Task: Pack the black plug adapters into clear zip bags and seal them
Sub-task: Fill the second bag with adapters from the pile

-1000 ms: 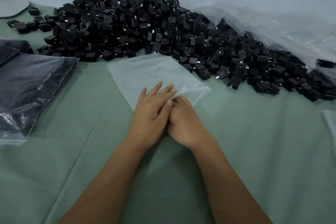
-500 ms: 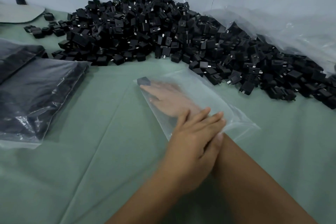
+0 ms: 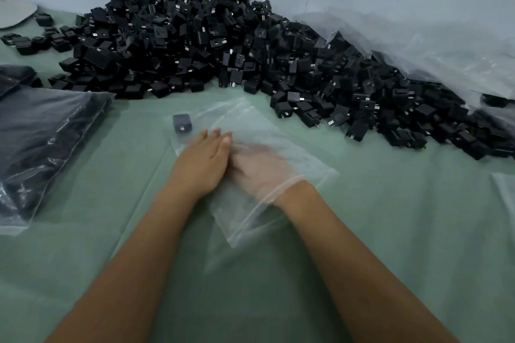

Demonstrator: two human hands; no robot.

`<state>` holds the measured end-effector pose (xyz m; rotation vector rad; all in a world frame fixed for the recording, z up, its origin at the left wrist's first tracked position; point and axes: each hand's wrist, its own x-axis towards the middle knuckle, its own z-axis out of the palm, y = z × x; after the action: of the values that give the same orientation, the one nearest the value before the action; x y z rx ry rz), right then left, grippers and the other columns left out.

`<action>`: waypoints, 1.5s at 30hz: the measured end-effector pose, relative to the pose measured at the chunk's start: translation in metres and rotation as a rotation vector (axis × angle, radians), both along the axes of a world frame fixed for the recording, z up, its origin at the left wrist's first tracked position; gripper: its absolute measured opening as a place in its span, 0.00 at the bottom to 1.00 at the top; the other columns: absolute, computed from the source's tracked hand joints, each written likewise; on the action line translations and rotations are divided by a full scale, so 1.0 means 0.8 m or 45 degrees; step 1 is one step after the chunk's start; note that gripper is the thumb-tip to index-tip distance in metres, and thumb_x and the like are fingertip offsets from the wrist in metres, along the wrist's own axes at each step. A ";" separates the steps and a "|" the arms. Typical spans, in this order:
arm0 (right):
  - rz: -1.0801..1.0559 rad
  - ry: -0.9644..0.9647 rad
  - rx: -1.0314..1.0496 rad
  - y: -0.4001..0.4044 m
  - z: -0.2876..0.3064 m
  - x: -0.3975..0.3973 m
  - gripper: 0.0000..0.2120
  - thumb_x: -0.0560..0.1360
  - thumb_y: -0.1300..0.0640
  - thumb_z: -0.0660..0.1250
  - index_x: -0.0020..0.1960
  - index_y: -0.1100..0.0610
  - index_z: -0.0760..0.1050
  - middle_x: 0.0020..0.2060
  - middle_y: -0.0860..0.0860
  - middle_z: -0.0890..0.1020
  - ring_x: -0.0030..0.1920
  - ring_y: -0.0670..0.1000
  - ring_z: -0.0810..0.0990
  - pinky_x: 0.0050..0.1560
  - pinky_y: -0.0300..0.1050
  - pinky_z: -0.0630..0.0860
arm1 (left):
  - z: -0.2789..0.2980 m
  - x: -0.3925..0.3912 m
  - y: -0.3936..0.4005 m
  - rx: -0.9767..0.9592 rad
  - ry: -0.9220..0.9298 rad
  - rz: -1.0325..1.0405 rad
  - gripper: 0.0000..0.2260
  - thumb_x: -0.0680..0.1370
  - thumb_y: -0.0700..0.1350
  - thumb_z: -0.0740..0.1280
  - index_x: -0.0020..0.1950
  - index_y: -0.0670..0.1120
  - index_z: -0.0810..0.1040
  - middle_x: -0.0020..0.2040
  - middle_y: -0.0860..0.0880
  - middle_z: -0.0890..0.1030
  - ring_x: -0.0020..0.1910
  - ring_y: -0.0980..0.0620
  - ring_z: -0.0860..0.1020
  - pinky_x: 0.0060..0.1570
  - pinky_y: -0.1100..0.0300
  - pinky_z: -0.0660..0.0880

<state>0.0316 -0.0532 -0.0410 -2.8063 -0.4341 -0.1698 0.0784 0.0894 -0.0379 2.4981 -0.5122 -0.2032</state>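
The right hand lies inside the clear zip bag, the flat left hand pressing on it, one plug adapter lodged just beyond the left fingertips.

Hands: two, a left hand lying flat on the clear zip bag and a right hand inside it
Clear zip bags being filled: one
Adapters in that bag: one black plug adapter
Loose adapters: one big heap, too many to count, plus a few strays at far left
Filled bags: at least two at left
Large plastic sheets: one, at right
Tabletop: one, under green cloth
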 end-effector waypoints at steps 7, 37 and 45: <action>-0.237 -0.888 0.307 -0.065 0.021 -0.036 0.11 0.55 0.74 0.60 0.33 0.65 0.77 0.30 0.58 0.78 0.32 0.58 0.77 0.38 0.50 0.72 | -0.008 0.030 0.013 0.247 -0.107 0.280 0.24 0.84 0.54 0.47 0.79 0.48 0.59 0.80 0.43 0.56 0.79 0.43 0.51 0.77 0.48 0.48; -0.260 -0.671 0.838 -0.034 0.008 -0.061 0.08 0.66 0.63 0.65 0.41 0.56 0.67 0.43 0.50 0.73 0.45 0.51 0.71 0.47 0.41 0.68 | 0.002 -0.057 -0.026 -0.980 0.097 0.143 0.05 0.77 0.40 0.70 0.42 0.45 0.83 0.40 0.47 0.83 0.38 0.56 0.78 0.42 0.65 0.73; -0.172 -0.562 0.124 -0.026 0.007 -0.062 0.07 0.69 0.57 0.65 0.46 0.57 0.78 0.46 0.51 0.79 0.48 0.55 0.75 0.54 0.46 0.67 | 0.006 -0.066 -0.025 -1.058 -0.248 0.174 0.03 0.77 0.39 0.70 0.44 0.44 0.82 0.49 0.53 0.83 0.52 0.57 0.80 0.53 0.63 0.74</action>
<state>-0.0182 -0.0742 -0.0353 -2.6913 -0.3179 -0.8251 0.0257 0.0693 -0.0331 1.7286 -0.3898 0.2648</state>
